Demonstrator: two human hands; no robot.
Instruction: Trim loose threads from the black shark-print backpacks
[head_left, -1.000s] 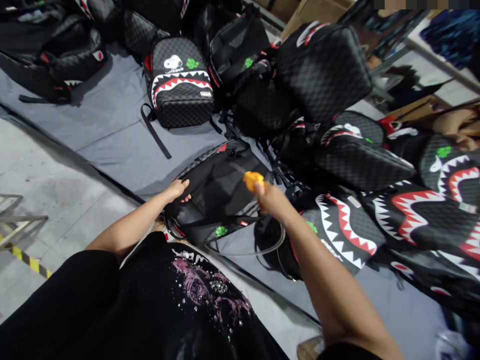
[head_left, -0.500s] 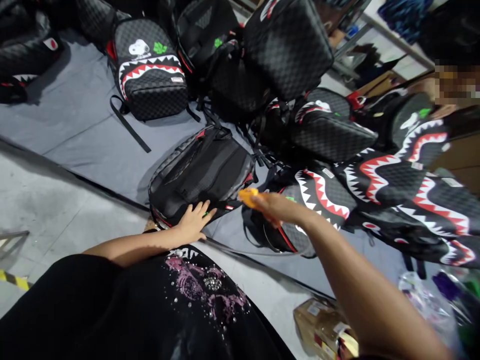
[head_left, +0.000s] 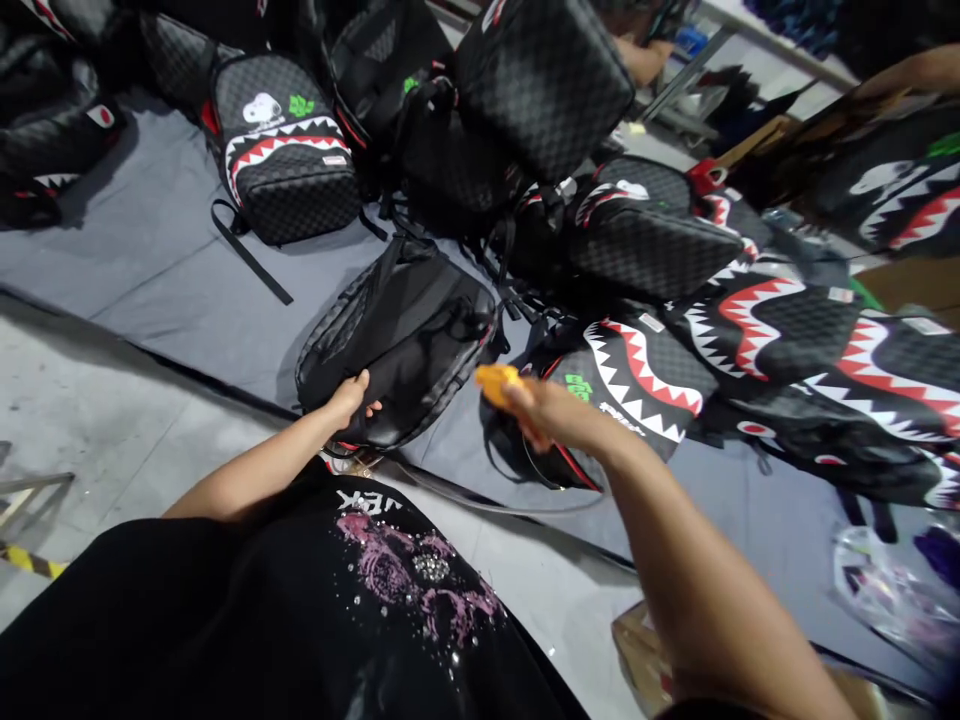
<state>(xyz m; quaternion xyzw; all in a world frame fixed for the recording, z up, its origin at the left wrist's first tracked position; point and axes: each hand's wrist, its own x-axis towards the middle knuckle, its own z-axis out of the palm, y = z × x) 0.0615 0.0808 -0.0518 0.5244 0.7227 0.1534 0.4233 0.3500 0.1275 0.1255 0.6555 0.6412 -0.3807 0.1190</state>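
A black backpack [head_left: 409, 365] lies back panel up at the front edge of the cloth-covered table, in front of me. My left hand [head_left: 351, 402] is closed on its near left part, thumb on top and some fingertips hidden under the fabric. To the right of it, my right hand [head_left: 546, 408] holds an orange air blow gun [head_left: 496, 384], raised a little and apart from the backpack. A thin clear hose [head_left: 517, 511] hangs in a curve below. Under my right wrist rests another backpack [head_left: 637, 375] with a red-and-white shark mouth print.
A checkered backpack [head_left: 289, 150] with a white dog print stands at the back left. Several more bags are heaped behind and to the right. A co-worker's arm [head_left: 911, 75] reaches in at the upper right. Below the table edge sits a cardboard box [head_left: 637, 660].
My left hand has gone from lying flat on the backpack to gripping its left part, and the backpack has shifted and tilted. At the right, a co-worker's bag has moved nearer.
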